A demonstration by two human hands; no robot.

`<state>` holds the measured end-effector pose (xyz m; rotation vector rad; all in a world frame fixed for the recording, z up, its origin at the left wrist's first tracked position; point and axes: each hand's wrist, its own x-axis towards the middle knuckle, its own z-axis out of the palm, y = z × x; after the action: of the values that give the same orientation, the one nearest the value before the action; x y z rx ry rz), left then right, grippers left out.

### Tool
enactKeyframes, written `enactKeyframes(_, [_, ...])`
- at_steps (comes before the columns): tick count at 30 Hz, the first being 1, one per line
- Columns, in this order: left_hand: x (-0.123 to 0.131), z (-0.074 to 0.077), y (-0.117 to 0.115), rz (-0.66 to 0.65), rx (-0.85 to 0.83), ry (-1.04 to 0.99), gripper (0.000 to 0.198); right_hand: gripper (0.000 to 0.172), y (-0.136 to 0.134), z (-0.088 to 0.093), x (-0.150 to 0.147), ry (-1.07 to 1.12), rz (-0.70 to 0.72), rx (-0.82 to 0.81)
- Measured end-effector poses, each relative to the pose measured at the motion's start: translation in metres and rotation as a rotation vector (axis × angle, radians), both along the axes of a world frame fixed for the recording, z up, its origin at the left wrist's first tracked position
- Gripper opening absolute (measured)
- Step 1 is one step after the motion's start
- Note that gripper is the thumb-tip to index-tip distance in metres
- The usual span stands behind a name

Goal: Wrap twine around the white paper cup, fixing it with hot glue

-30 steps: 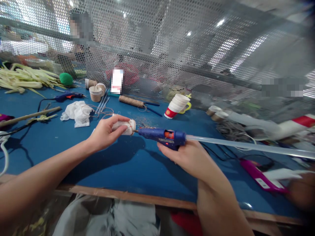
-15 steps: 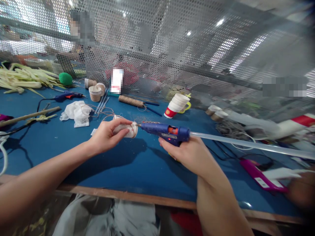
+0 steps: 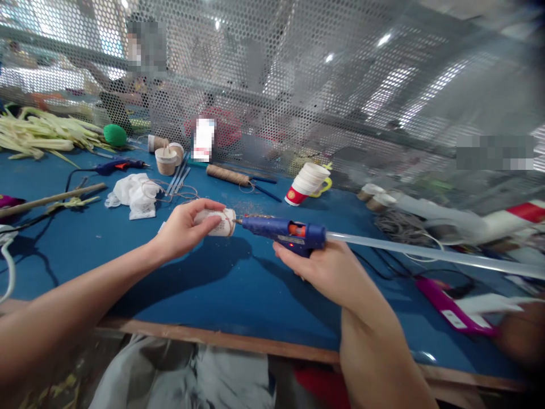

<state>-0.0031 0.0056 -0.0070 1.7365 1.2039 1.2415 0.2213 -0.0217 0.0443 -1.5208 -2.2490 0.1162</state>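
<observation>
My left hand (image 3: 183, 230) is closed round a small white paper cup (image 3: 218, 222) held on its side above the blue table (image 3: 221, 295), with thin twine on it. My right hand (image 3: 330, 270) grips a blue hot glue gun (image 3: 286, 231) with an orange trigger. Its nozzle tip touches the cup's bottom edge. A long clear glue stick (image 3: 426, 254) sticks out of the gun's back toward the right.
A perforated metal screen (image 3: 298, 85) stands behind the table, with a person behind it. On the table lie a second glue gun (image 3: 116, 166), white cloth (image 3: 134, 195), twine spool (image 3: 227, 175), stacked cups (image 3: 307, 183), pale leaves (image 3: 42, 136), a green ball (image 3: 114, 135) and a magenta tool (image 3: 451, 307).
The glue gun shifted slightly right and up, then settled a little left again. The cup stayed against its nozzle and turned slightly in my left hand.
</observation>
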Motion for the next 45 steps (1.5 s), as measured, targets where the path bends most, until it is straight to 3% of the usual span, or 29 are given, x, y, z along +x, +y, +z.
enactKeyframes(5, [-0.0016,0.0000,0.0022,0.003,-0.044,-0.031,0.032,0.021,-0.0008,0.0006,-0.0022,0.013,0.074,0.024])
enactKeyframes(10, [-0.0009,-0.0002,0.0011,-0.001,-0.010,0.005,0.031,0.022,-0.0005,-0.0003,-0.0019,0.000,0.034,0.020])
enactKeyframes(18, [-0.0014,-0.0033,-0.0037,-0.003,0.229,0.189,0.026,0.030,0.0023,-0.0014,0.0023,0.015,-0.011,0.035])
enactKeyframes(27, [-0.0026,-0.0058,-0.0067,-0.097,0.404,0.272,0.024,0.026,0.0062,-0.0012,0.0032,-0.020,-0.051,0.007])
enactKeyframes(31, [-0.0032,-0.0053,-0.0045,-0.033,0.337,0.239,0.025,0.028,0.0026,-0.0013,0.0018,0.019,-0.090,-0.026])
enactKeyframes(35, [-0.0029,-0.0035,-0.0013,0.031,0.197,0.170,0.027,0.025,-0.0006,-0.0005,-0.0009,0.045,-0.036,-0.038])
enactKeyframes(40, [-0.0019,-0.0003,0.0011,0.029,0.058,0.041,0.031,0.023,-0.0012,0.0004,-0.0031,0.014,0.064,0.016])
enactKeyframes(45, [-0.0025,0.0011,0.0025,0.017,0.036,-0.007,0.029,0.020,0.0001,0.0016,-0.0040,-0.022,0.120,0.034])
